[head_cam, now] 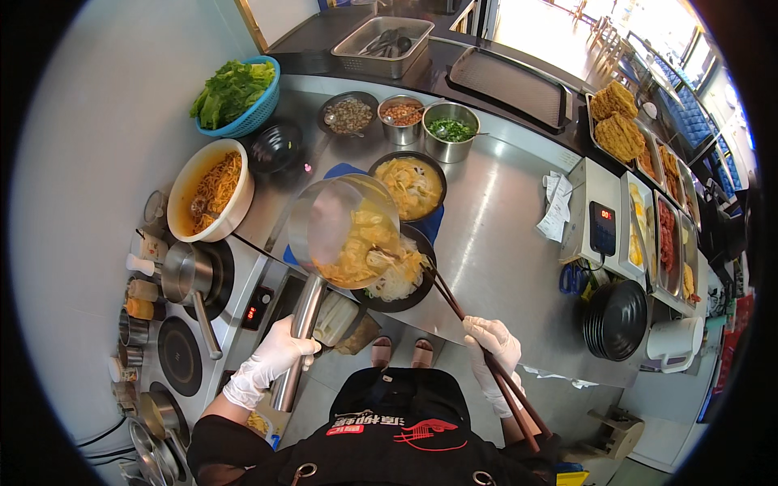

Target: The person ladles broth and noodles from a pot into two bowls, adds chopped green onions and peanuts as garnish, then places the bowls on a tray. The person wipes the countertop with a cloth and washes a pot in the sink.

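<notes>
Gloved in white, my left hand (282, 351) grips the metal handle of a saucepan (304, 243). The pan is tilted over a black bowl (395, 304) of white noodles (398, 280), its rim overlapping the bowl. Yellowish broth and pieces of food (358, 243) lie towards the pan's lower right side. A pair of long brown chopsticks (450, 296) is in my gloved right hand (493, 341), their tips at the bowl's right edge by the food. Just behind stands a second black bowl (408, 187), filled with yellow broth and food. A blue cloth or mat (434, 226) shows partly beneath the bowls.
Metal pots of peanuts (401, 114) and chopped greens (450, 129) stand at the back. A white tub of shredded food (211, 189) and a blue lettuce basket (246, 112) are at left. Another saucepan (187, 276) sits on the cooktop. Stacked black bowls (615, 320) stand right, near food trays (668, 243).
</notes>
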A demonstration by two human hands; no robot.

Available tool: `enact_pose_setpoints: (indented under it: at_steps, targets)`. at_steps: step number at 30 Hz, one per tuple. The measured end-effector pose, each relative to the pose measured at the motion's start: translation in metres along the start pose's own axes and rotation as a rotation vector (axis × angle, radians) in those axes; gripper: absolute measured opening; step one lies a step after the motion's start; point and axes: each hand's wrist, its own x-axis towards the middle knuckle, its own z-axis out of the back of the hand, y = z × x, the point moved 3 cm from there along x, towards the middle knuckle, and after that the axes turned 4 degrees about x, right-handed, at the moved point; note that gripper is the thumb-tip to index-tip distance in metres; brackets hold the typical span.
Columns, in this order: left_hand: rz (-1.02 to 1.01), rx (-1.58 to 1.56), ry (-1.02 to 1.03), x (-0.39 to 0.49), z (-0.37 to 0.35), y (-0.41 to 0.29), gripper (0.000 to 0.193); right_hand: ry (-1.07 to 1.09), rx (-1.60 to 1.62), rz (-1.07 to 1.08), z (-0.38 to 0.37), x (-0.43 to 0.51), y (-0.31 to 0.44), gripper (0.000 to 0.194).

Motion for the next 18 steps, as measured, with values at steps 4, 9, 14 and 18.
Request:
enact_pose_setpoints:
  at_steps: [4,9,14,18]
  targets:
    - [-0.007,-0.006,0.001,-0.001,-0.002,-0.001,0.025,0.019,-0.044,0.005,-0.002,0.005,-0.005,0.02]
    - [-0.023,0.003,0.004,-0.003,-0.003,0.0,0.023,-0.024,0.018,-0.048,-0.005,-0.005,-0.013,0.015]
    - [0.003,0.007,0.005,-0.001,-0.003,0.004,0.025,-0.015,0.109,-0.173,-0.023,-0.022,-0.014,0.009]
    - [0.016,0.024,0.005,-0.002,-0.002,0.006,0.024,-0.077,0.13,-0.16,-0.029,-0.024,-0.008,0.009]
